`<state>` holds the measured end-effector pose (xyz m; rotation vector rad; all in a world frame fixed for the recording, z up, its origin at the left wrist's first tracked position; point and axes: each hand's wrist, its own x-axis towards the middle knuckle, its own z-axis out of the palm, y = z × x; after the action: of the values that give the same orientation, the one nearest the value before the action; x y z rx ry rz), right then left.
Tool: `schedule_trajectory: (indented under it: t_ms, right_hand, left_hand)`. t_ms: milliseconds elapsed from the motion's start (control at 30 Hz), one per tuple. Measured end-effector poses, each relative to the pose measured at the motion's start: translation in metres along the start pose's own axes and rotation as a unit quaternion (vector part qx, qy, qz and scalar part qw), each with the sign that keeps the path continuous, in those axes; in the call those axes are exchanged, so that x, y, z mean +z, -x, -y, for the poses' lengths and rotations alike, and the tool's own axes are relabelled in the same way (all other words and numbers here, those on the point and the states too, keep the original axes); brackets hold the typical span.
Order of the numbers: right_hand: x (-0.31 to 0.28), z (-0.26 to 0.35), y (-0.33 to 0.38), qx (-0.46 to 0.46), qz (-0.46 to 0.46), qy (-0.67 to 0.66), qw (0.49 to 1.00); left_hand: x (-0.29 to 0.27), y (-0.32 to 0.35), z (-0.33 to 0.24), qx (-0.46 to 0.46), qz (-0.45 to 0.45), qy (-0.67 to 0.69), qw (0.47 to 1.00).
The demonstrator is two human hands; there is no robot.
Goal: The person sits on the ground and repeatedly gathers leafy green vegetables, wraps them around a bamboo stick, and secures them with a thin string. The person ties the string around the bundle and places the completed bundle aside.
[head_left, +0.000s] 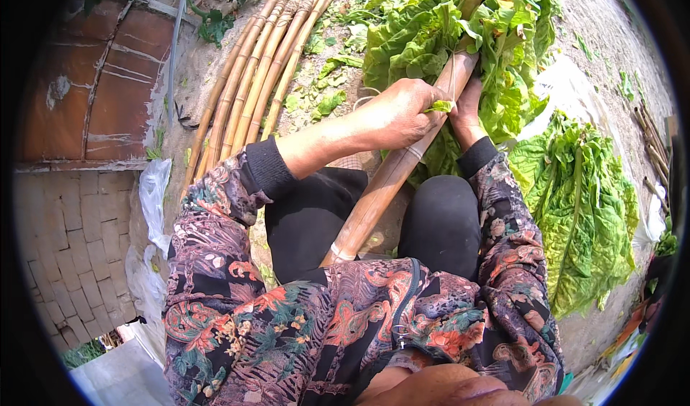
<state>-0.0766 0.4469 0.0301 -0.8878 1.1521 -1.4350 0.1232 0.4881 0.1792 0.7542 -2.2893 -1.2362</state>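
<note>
A thick bamboo pole [377,201] slants from my lap, between my knees, up to the far right. Large green leaves [424,43] hang in a dense bunch around its far end. My left hand [411,111] is closed over the pole just below the bunch, a small piece of green leaf [440,106] showing at its thumb. Beside that hand curves a thin pale string [365,98]. My right hand [468,111] reaches up against the pole's right side, under the leaves. Its fingers are hidden behind the pole and leaves.
Several bamboo poles [262,68] lie side by side at the far left. A pile of big green leaves [578,212] rests on the right, near white plastic sheeting [564,93]. Leaf scraps [329,103] litter the ground. A rusty metal panel [93,82] and brick paving [79,241] are at left.
</note>
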Motion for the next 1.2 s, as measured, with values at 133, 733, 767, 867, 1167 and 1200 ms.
schedule_trajectory:
  t_ms: [133, 733, 767, 867, 1167, 1200]
  right_hand:
    - [0.025, 0.004, -0.029, 0.068, -0.087, -0.362, 0.926]
    - [-0.005, 0.045, 0.011, -0.213, -0.08, 0.394, 0.89]
    - [-0.006, 0.049, 0.011, -0.203, -0.065, 0.407, 0.888]
    - [-0.009, 0.058, 0.005, -0.189, -0.032, 0.456, 0.869]
    - [-0.001, 0.101, 0.06, -0.275, -0.052, 0.516, 0.81]
    - [0.006, 0.114, 0.071, -0.181, -0.043, 0.409, 0.894]
  left_hand:
    - [0.035, -0.047, -0.012, 0.003, -0.072, -0.098, 0.993]
    - [0.075, -0.085, -0.019, 0.147, -0.135, 0.004, 0.98]
    - [0.065, -0.093, -0.02, 0.108, -0.111, -0.044, 0.987]
    - [0.053, -0.104, -0.033, 0.035, -0.087, 0.12, 0.988]
    - [-0.037, -0.065, -0.019, 0.138, 0.004, 0.401, 0.905]
    - [-0.04, -0.068, -0.013, 0.093, -0.022, 0.347, 0.933]
